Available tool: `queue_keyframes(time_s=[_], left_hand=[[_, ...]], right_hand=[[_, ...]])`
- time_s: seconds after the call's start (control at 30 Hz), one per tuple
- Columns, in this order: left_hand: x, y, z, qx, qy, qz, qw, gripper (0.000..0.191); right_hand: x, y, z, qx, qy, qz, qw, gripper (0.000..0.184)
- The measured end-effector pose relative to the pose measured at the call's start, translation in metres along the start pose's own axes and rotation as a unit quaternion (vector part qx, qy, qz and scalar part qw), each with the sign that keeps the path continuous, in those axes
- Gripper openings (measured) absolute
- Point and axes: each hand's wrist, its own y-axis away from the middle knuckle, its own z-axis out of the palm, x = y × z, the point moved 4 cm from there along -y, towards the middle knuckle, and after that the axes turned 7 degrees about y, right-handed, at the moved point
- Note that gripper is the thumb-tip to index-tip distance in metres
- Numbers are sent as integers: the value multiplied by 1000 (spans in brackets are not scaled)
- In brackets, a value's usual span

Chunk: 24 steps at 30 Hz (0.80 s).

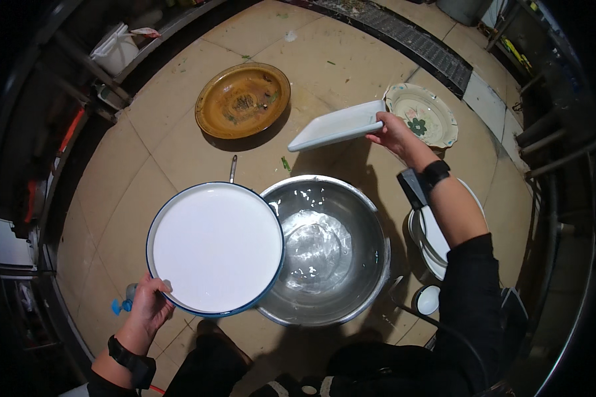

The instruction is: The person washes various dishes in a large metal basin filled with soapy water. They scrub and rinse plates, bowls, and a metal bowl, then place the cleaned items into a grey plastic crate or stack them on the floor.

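Note:
My left hand grips the rim of a round white plate with a blue edge, held partly over the left side of a large metal basin. Water with bright reflections lies in the basin. My right hand pinches the right end of a white rectangular dish, tilted above the floor beyond the basin. Behind that hand sits a cream plate with a wavy rim and a flower pattern. A brown oval dish with food scraps in it is on the floor beyond the round plate.
White dishes are stacked at the right, partly under my right forearm, with a small white bowl nearer me. A blue-capped bottle stands by my left hand. Shelving with a white bucket runs along the left; a drain grate crosses the tiled floor.

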Motion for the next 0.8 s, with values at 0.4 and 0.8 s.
queue_keyframes(time_s=[0.4,0.8], left_hand=[[38,-7,-29,13,6,32,999,16],[42,-23,-14,-26,-41,37,998,6]], right_hand=[[-30,222,-20,-23,247,-100,964,25],[133,229,-9,-34,342,-86,935,42]])
